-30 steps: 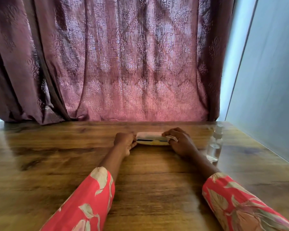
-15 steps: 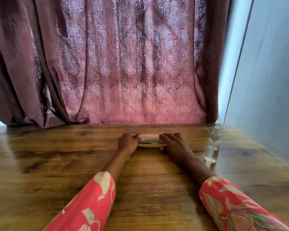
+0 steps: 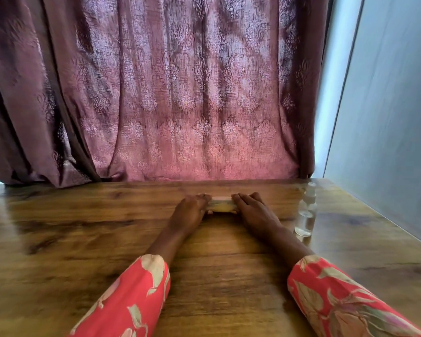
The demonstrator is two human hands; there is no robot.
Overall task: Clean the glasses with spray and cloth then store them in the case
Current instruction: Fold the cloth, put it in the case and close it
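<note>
A pale yellowish glasses case (image 3: 221,206) lies flat on the wooden table (image 3: 83,239), near the far middle. My left hand (image 3: 191,210) grips its left end and my right hand (image 3: 252,209) lies over its right end, so only a short middle strip of the case shows. The case looks closed, with no dark gap along its front. Neither the glasses nor the cloth can be seen. A small clear spray bottle (image 3: 306,212) with a clear cap stands upright just right of my right hand, apart from it.
A maroon patterned curtain (image 3: 192,93) hangs along the table's far edge. A pale grey wall (image 3: 387,117) runs along the table's right edge, close behind the bottle. My red floral sleeves (image 3: 136,300) rest over the near part of the table.
The case showed a dark gap along its front a second ago; now it appears pressed shut. Both hands have slid further over its ends. The white cloth corner under my right fingers is gone from view.
</note>
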